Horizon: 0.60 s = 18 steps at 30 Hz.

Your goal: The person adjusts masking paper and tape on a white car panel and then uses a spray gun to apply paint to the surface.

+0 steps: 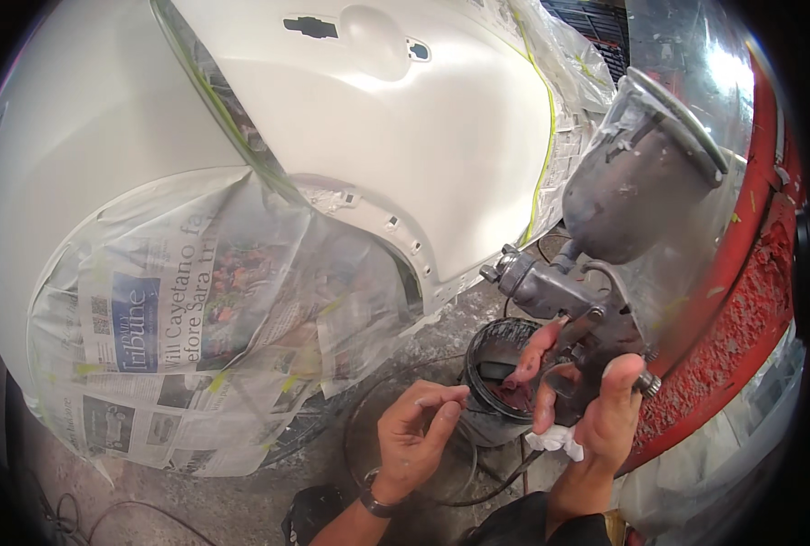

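Observation:
My right hand (pixel 610 409) is wrapped round the handle of a grey, paint-spattered spray gun (pixel 569 305), its fingers around the trigger area. A large cup (pixel 637 182) with a rimmed lid sits on top of the gun, which tilts up to the left. Crumpled white tissue (pixel 558 441) is pressed beneath the same hand. My left hand (pixel 419 432) hovers in front of me, thumb and forefinger brought close in a pinch. Whatever may be between those fingertips is too small to make out. A dark band circles the left wrist.
Ahead stands a whitish car body panel (pixel 405 109) with a door and wheel arch. Newspaper and plastic film (pixel 177 318) mask the wheel, held by yellow-green tape. A dark bucket (pixel 505 364) stands behind my hands. Hoses (pixel 487 496) cross the floor. A red car part (pixel 723 364) borders the right.

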{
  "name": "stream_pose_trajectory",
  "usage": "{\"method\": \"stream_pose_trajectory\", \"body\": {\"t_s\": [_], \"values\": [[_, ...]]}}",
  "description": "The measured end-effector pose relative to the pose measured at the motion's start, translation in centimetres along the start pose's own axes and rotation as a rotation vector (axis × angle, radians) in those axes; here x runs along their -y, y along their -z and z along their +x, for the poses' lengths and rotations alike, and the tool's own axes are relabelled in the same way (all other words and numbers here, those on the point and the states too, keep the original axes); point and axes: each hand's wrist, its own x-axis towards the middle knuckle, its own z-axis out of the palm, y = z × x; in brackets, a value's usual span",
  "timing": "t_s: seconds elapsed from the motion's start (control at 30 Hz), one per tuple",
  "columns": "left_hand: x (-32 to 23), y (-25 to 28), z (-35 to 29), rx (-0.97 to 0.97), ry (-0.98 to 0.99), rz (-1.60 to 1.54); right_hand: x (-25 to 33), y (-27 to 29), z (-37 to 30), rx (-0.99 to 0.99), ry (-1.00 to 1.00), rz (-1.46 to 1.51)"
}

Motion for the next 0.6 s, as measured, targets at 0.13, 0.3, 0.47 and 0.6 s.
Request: {"method": "stream_pose_trajectory", "body": {"t_s": [0.13,0.3,0.47,0.6], "values": [[-0.1,0.1,-0.1,-0.009,0.008,-0.013,0.2,0.1,0.7,0.014,0.007,-0.038],[-0.2,0.0,-0.1,-0.011,-0.003,-0.022,0.4,0.0,2.0,-0.053,-0.063,-0.079],[-0.2,0.2,0.0,-0.003,-0.014,-0.018,0.2,-0.4,2.0,0.003,-0.001,-0.051],[-0.1,0.3,0.1,0.003,-0.017,-0.012,0.5,-0.9,1.1,0.026,0.032,0.001]]}}
